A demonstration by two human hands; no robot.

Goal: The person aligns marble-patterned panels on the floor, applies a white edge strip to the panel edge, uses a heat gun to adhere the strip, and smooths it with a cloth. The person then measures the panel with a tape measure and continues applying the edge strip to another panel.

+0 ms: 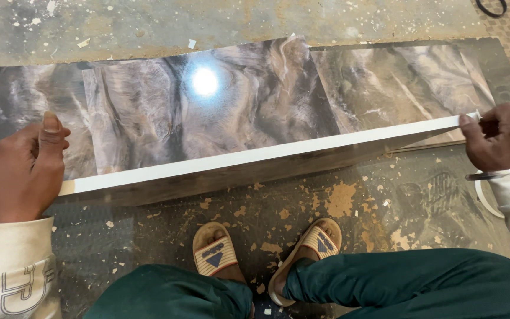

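A long board with a glossy marble-pattern face (219, 100) stands tilted on the floor in front of me, and its upper edge carries a white edge band (267, 155). My left hand (19, 171) grips the board's left end, thumb pressed on the patterned face. At the board's right end, my right hand (500, 139) pinches the end of the white band. A metal blade-like tool (486, 175) sticks out under my right hand.
The concrete floor (337, 204) is strewn with wood chips and dust. My sandalled feet (267, 251) and green trousers lie just below the board. A white roll of band (484, 198) sits by my right wrist. A black ring (491, 7) lies at the far top right.
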